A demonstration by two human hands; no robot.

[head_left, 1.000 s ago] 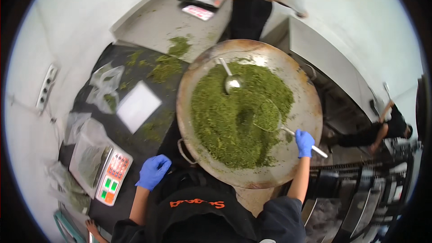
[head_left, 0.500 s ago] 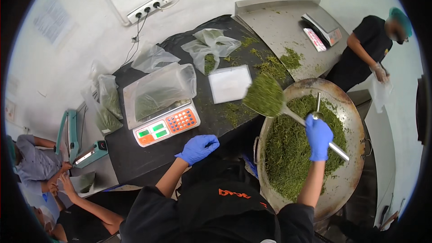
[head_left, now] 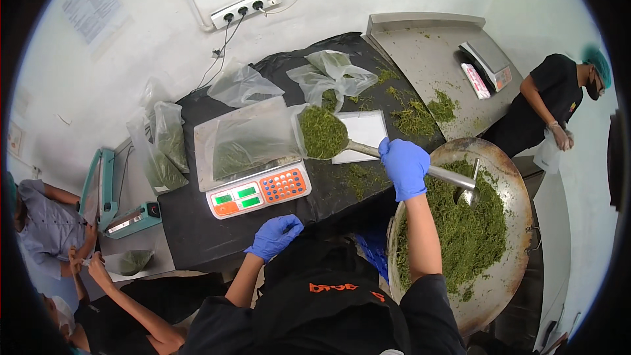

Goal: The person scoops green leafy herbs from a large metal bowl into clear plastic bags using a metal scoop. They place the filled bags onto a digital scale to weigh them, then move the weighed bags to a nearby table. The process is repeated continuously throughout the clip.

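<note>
Across mid-frame runs a bench (head_left: 190, 227), lower right a pan (head_left: 520, 243) of green shreds (head_left: 453, 243), left of centre a scale (head_left: 284, 185), on it a clear bag (head_left: 253, 137), at its mouth a ladle (head_left: 363, 149) gripped by the right hand (head_left: 404, 167), the left hand (head_left: 275, 236) curled, contents unclear

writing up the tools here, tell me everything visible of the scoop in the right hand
The scoop looks metal, with a broad rounded head heaped with green shreds and a long handle, thicker toward its end. The right hand grips the handle; the head is at the mouth of the translucent bag, contact unclear.
</note>
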